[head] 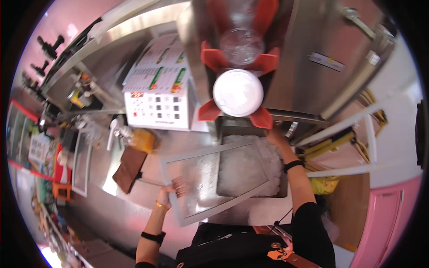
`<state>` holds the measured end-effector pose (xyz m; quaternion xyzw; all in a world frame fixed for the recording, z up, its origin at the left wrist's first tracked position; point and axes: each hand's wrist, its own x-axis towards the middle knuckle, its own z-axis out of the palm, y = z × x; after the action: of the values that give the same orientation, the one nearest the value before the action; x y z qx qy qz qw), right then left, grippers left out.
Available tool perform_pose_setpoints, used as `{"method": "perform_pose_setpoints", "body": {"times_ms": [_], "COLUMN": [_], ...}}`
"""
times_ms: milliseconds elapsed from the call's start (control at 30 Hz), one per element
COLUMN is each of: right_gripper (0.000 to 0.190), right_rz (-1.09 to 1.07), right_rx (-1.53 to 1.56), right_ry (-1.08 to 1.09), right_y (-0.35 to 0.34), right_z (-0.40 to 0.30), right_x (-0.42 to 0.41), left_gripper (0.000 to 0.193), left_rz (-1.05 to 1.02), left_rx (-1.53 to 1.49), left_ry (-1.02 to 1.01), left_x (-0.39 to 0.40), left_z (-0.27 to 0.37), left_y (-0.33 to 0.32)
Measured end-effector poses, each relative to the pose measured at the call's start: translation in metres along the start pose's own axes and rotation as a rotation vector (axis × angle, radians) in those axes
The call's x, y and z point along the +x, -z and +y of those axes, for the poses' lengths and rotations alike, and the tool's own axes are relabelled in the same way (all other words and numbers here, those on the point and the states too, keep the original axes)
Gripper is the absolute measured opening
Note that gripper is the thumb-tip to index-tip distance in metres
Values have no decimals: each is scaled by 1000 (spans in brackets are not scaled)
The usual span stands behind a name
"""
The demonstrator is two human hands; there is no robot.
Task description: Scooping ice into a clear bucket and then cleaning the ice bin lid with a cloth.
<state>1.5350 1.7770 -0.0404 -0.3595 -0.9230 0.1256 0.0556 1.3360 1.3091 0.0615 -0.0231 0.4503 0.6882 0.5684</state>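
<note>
My left hand (176,191) grips the left side of a grey-framed transparent panel (224,204). The panel lies slantwise, partly over a metal bin (283,191) full of crushed ice (273,157) and partly over the steel counter. Beyond the bin's far right corner, my right hand (276,135) is blurred beside a red prong of the cup dispenser (263,117); its fingers are partly hidden, and I cannot tell whether they hold anything. A white round cup base or lid (238,92) faces me within the dispenser's prongs, with clear cups (242,46) behind it.
Left of the dispenser stands a white machine with buttons (157,110), printed sheets (161,63) on top. A brown cloth (130,167) and an orange-filled container (142,140) lie on the steel counter (147,204). At right are a white frame (342,172) and yellow folding legs (328,147).
</note>
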Motion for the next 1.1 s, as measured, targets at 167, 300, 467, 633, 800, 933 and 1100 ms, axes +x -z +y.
{"method": "perform_pose_setpoints", "body": {"times_ms": [167, 300, 467, 633, 800, 933, 1100], "right_gripper": [57, 52, 43, 34, 22, 29, 32], "right_rz": [224, 383, 329, 296, -103, 170, -35], "right_rx": [70, 100, 192, 262, 2007, 2153, 1821], "right_ry": [38, 3, 26, -48, -871, -842, -654], "right_y": [-42, -10, -16, -31, -11, 34, 43], "right_z": [38, 21, 11, 12, 4, 13, -34], "right_x": [-7, -19, -16, -11, -101, -124, -141], "left_gripper": [52, 42, 34, 46, 56, 56, 19], "left_rz": [71, 199, 166, 657, 1279, 1339, 1060], "left_rx": [-9, 6, 28, 688, 1498, 1586, 1754], "left_ry": [87, 60, 62, -150, -341, -8, -449], "left_x": [32, 44, 48, 54, 44, 47, 35], "left_z": [-33, -40, -36, -12, 46, 81, 91], "left_y": [-20, -35, -24, 41, 134, 161, 190]}}
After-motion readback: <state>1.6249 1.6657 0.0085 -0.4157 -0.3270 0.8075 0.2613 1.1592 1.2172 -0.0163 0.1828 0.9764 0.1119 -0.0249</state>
